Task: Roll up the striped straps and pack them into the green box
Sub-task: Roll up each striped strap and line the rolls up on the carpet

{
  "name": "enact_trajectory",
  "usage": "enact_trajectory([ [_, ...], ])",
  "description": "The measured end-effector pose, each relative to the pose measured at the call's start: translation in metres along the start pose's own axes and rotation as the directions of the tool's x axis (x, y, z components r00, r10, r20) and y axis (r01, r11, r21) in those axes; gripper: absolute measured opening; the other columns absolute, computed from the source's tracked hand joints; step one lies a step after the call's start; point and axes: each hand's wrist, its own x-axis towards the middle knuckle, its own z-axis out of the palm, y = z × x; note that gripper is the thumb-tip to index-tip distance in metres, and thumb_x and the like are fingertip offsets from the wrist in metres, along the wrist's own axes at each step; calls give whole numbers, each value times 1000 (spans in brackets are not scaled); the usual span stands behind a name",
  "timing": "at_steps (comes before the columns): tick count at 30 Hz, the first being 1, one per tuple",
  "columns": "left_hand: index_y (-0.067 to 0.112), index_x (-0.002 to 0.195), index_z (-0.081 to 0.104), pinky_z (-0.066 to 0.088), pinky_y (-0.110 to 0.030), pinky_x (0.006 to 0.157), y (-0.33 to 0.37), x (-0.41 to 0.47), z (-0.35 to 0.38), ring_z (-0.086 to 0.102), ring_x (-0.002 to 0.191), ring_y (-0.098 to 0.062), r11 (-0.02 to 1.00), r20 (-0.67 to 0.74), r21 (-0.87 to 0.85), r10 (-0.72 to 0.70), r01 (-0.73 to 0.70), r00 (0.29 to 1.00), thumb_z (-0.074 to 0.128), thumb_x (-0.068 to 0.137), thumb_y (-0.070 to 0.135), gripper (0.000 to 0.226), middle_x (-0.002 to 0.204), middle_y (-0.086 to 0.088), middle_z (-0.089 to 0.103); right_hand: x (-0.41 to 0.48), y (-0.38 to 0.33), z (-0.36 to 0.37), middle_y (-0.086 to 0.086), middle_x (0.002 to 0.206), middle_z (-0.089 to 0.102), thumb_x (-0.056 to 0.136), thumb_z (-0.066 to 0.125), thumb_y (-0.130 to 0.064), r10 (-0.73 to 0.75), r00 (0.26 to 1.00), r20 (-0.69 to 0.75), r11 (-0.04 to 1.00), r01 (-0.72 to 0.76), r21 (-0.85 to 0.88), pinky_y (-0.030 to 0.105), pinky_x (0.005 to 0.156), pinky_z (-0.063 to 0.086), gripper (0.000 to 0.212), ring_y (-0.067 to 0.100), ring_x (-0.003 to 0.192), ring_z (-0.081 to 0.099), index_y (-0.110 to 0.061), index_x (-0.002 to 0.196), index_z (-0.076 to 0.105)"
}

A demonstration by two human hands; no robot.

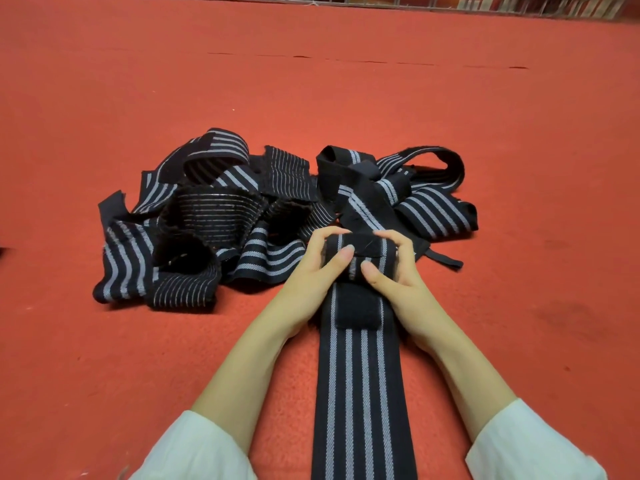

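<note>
A black strap with pale grey stripes lies flat on the red surface, running from the bottom edge up to my hands. Its far end is a small roll with a black fastener patch on top. My left hand grips the roll's left side, thumb on the front. My right hand grips the right side the same way. A second black patch sits on the strap just below the roll. No green box is in view.
A tangled pile of several more striped straps spreads across the red mat just beyond my hands, reaching from left to right. A wire fence runs along the far edge.
</note>
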Motion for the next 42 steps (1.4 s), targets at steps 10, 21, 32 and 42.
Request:
enact_trajectory([
  [10, 37, 103, 57, 44, -41, 96, 0, -6, -9, 53, 101, -14, 995, 123, 50, 85, -92, 989, 63, 82, 12, 32, 109, -3, 55, 4, -8, 2, 4, 100, 65, 85, 51, -32, 87, 991, -97, 971, -63, 230, 25, 80, 54, 28, 13, 93, 63, -14, 106, 53],
  [21, 34, 110, 58, 51, -41, 82, 5, -6, -7, 68, 97, -17, 978, 10, 18, -208, 208, 978, 72, 75, 41, 39, 111, 0, 70, 2, -11, -4, -2, 106, 67, 80, 71, -9, 7, 998, -61, 985, 4, 171, 25, 77, 54, 37, 11, 92, 67, -14, 113, 55],
  [32, 31, 118, 51, 54, -27, 70, -1, -2, -7, 67, 90, -10, 998, 16, 6, -62, 62, 998, 76, 77, 12, 52, 115, -3, 63, 5, -7, -3, 8, 110, 69, 76, 68, -24, 137, 985, -107, 975, -115, 192, 28, 79, 55, 49, 18, 97, 69, -22, 121, 49],
  [42, 16, 128, 48, 53, -24, 60, 4, -1, -11, 70, 80, -15, 980, 51, -96, -172, 176, 984, 68, 87, 10, 46, 102, -6, 70, 4, -8, -4, 11, 122, 64, 75, 76, -13, 78, 989, -128, 985, -57, 161, 28, 84, 55, 65, 21, 108, 65, -20, 132, 44],
])
